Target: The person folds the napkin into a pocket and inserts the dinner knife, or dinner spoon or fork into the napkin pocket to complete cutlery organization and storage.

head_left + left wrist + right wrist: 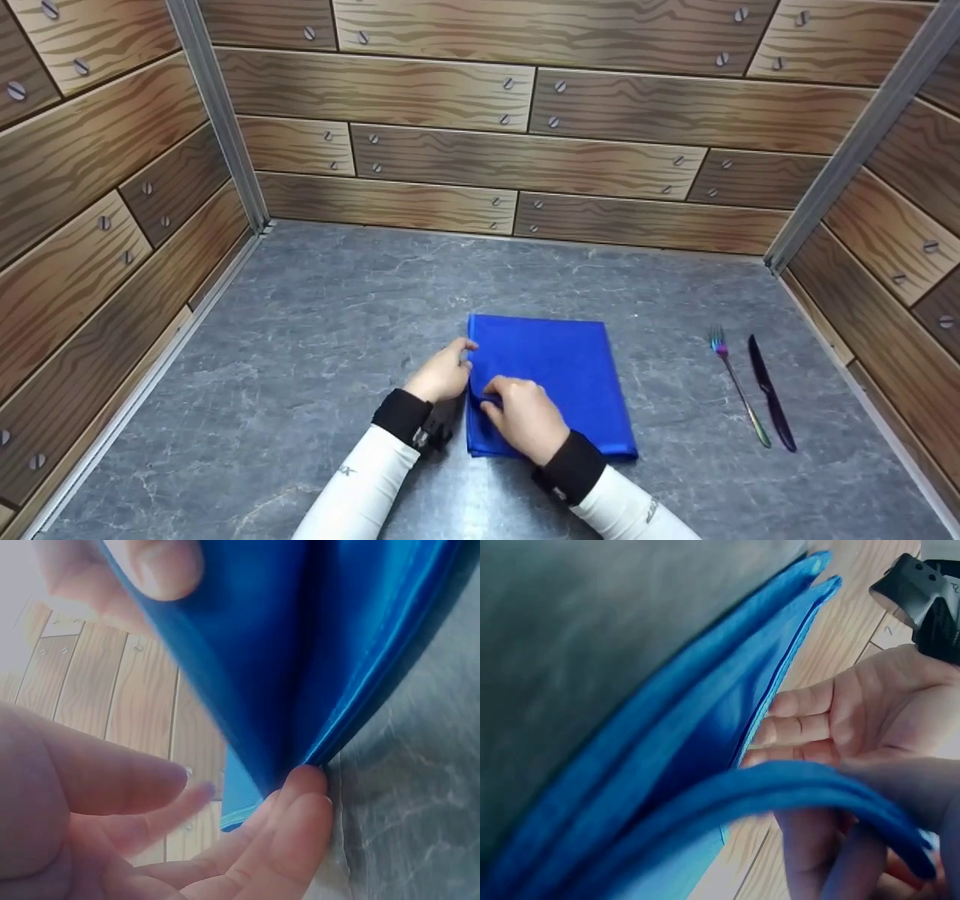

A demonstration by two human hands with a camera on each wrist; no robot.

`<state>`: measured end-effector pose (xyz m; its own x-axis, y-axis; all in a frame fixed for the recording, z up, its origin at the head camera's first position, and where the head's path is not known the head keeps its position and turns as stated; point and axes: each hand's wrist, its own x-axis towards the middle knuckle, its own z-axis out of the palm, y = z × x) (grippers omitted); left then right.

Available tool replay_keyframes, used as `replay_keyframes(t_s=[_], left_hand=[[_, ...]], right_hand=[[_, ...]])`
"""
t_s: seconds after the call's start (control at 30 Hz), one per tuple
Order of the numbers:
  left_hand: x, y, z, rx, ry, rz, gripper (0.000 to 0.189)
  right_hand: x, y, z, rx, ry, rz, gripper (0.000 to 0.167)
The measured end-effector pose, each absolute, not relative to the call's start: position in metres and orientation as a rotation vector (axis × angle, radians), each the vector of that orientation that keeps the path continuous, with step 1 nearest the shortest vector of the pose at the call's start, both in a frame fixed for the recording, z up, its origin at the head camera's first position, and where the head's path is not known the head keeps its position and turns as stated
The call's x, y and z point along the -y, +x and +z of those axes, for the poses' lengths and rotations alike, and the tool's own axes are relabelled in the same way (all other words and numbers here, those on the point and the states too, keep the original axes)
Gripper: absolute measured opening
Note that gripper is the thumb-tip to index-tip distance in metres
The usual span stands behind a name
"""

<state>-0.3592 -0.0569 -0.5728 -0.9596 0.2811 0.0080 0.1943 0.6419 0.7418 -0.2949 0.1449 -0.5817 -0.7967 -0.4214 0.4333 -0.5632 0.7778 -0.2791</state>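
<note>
A blue cloth napkin [555, 360], folded into a near square with a glossy hem, lies on the grey tabletop. My right hand [527, 420] pinches the upper layers of its left side, lifting them into a curved flap [802, 784]. Beneath that flap the lower layers [660, 712] stand a little apart. At the left edge is my left hand [442, 373], its fingertips [304, 821] touching the lower fold. The left thumb [127, 776] is held away from the cloth. In the left wrist view, the right thumb [171, 570] presses on the raised layer.
To the right lie a rainbow-coloured fork [739, 386] and a dark knife [771, 394], roughly side by side. Wood-patterned walls [450, 150] enclose the grey tabletop [337, 300] at the back and both sides.
</note>
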Motion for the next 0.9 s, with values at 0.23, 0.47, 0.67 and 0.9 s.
replay_keyframes(t_s=[0.23, 0.47, 0.67, 0.9], left_hand=[[0.057, -0.362, -0.573, -2.746, 0.419, 1.146, 0.034], [0.056, -0.362, -0.573, -2.743, 0.385, 1.137, 0.033], [0.055, -0.362, -0.574, -2.738, 0.381, 1.133, 0.032], [0.054, -0.356, -0.571, -2.802, 0.444, 1.074, 0.028]], right_hand=[[-0.146, -0.282, -0.568, 2.825, 0.866, 0.615, 0.035], [-0.146, -0.274, -0.566, 2.83, 0.953, 0.515, 0.036], [-0.147, -0.268, -0.568, 2.828, 1.047, 0.418, 0.036], [-0.15, -0.269, -0.565, 2.783, 1.152, 0.48, 0.015]])
